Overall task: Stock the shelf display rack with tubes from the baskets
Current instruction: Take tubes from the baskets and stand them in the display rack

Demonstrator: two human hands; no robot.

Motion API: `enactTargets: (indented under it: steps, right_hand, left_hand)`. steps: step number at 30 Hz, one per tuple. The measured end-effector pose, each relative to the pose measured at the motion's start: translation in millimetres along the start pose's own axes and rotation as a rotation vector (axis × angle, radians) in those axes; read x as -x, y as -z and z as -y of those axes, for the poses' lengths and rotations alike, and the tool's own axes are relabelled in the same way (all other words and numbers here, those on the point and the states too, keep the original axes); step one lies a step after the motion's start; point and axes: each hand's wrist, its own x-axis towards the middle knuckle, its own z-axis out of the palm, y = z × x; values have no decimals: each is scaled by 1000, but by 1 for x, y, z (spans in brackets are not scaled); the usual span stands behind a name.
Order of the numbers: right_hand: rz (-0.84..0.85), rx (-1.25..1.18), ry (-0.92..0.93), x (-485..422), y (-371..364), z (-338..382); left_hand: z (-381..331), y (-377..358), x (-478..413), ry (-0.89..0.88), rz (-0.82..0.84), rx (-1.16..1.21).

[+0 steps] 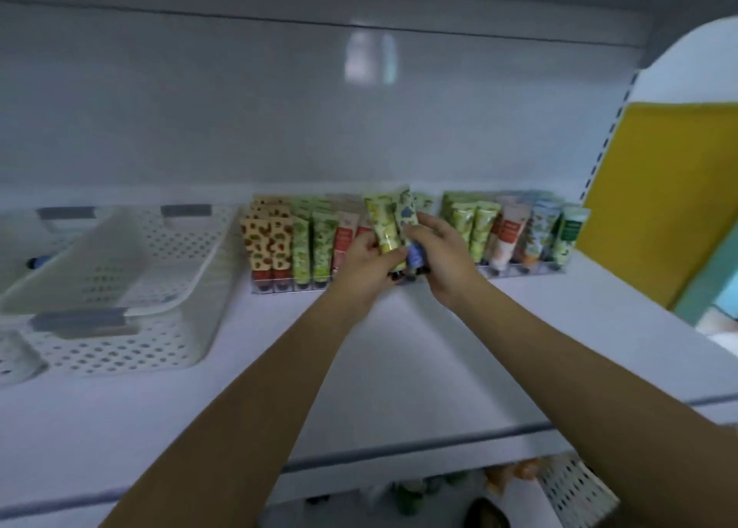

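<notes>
We see two tubes held upright, caps down, side by side and touching, just in front of the middle of the clear display rack [279, 288]. The green tube [382, 230] sits in the left hand [365, 266], whose grip is curled round its lower half. The blue-patterned tube [406, 214] sits in the right hand [445, 254], whose grip pinches it from the right, thumb toward us. The two hands meet around the caps, which are blurred.

In the rack, tubes stand upright in rows. To the left of the hands we see brown-spotted tubes [266, 244], then green ones [315, 244], then red-labelled ones [344, 240]. To the right stand more green tubes [475, 228], a white and orange one [506, 236], a pale blue one [539, 230] and a dark green one [569, 234].

The rack stands at the back of a white shelf [399, 347]. At the shelf's left end is a white perforated basket [131, 347], with a second basket [100, 256] tilted inside it. A yellow panel [655, 200] stands beyond the shelf's right end.
</notes>
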Motion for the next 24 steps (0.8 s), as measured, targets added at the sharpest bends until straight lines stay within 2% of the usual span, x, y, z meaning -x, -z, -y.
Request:
enactTargets:
  steps: [5, 11, 16, 21, 24]
  right_hand:
    - [-131, 86, -28, 7, 67, -20]
    - [-265, 112, 14, 12, 116, -33]
    - [-288, 228, 91, -3, 113, -33]
    - [-278, 245, 196, -30, 84, -26]
    - [-268, 252, 232, -39, 74, -34]
  left_hand:
    - [34, -37, -13, -3, 36, -90]
    - [66, -68, -25, -1, 30, -43]
    - [74, -66, -37, -15, 15, -5]
    - [71, -63, -41, -72, 84, 48]
    - [70, -59, -44, -108, 53, 78]
